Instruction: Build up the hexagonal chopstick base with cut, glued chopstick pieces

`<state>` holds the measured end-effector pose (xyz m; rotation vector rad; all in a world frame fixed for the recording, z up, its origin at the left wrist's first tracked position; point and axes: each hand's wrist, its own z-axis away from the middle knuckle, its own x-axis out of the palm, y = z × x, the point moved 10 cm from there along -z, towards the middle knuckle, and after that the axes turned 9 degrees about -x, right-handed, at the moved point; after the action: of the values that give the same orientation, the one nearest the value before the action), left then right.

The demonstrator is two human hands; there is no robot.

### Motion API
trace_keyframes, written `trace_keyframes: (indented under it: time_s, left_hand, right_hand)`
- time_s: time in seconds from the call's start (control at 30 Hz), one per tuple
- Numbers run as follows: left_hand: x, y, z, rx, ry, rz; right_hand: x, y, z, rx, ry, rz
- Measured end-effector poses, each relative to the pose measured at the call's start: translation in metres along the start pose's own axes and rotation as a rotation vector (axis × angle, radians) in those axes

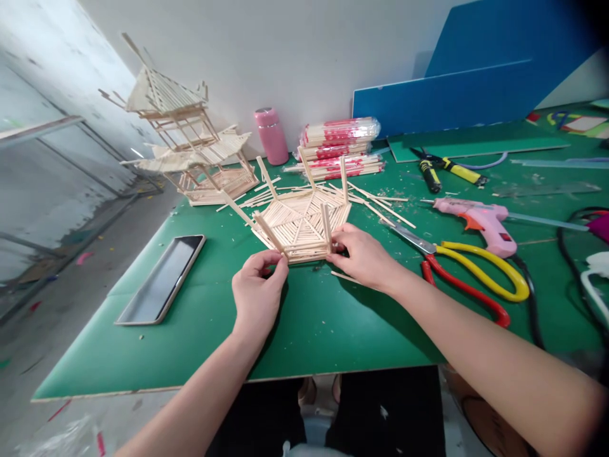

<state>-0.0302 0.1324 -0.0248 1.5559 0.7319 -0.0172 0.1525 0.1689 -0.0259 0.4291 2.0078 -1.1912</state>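
Head view: on the green tabletop (309, 330), the hexagonal pale wooden-stick frame (301, 219) has its floor laid and six posts (344, 181) up, but no roof. Left hand (257, 289) and right hand (364, 257), apart, pinch its near corners; loose sticks (383, 203) lie unattached.

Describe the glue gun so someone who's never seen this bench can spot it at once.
On the green table, look right of the person's right hand, just beyond the big scissors with one red and one yellow handle. The glue gun lies there, pink with an orange trigger. The bottle is also pink, but stands upright near the wall.
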Motion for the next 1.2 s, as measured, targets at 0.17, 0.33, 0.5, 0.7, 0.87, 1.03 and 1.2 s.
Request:
trace_keyframes:
  time_s: [0.17, 0.33, 0.5, 0.7, 0.87, 1.03, 1.2]
  left_hand:
    - [0.001, 0.001, -0.002, 0.02, -0.01, -0.01]
    - [-0.014, 0.003, -0.003, 0.03, 0.051, -0.072]
    - [-0.026, -0.005, -0.004, 0.001, 0.103, -0.137]
    - [-0.023, -0.008, -0.008, 0.0, 0.083, -0.148]
    - [-0.021, -0.004, -0.008, 0.007, 0.071, -0.157]
    - [-0.021, -0.002, -0.008, 0.02, 0.074, -0.18]
    - [-0.02, -0.003, -0.011, 0.01, 0.088, -0.213]
  right_hand:
    - [0.002, -0.001, 0.0, 0.006, 0.003, 0.016]
    - [0.008, -0.01, -0.003, -0.001, 0.003, 0.027]
    - [0.014, -0.02, -0.008, -0.009, -0.003, 0.032]
    - [0.017, -0.022, -0.009, -0.011, 0.0, 0.026]
    - [0.018, -0.02, -0.007, -0.006, 0.014, 0.015]
    - [0.016, -0.02, -0.007, -0.007, 0.028, 0.003]
    - [0.017, -0.021, -0.006, -0.013, 0.034, -0.027]
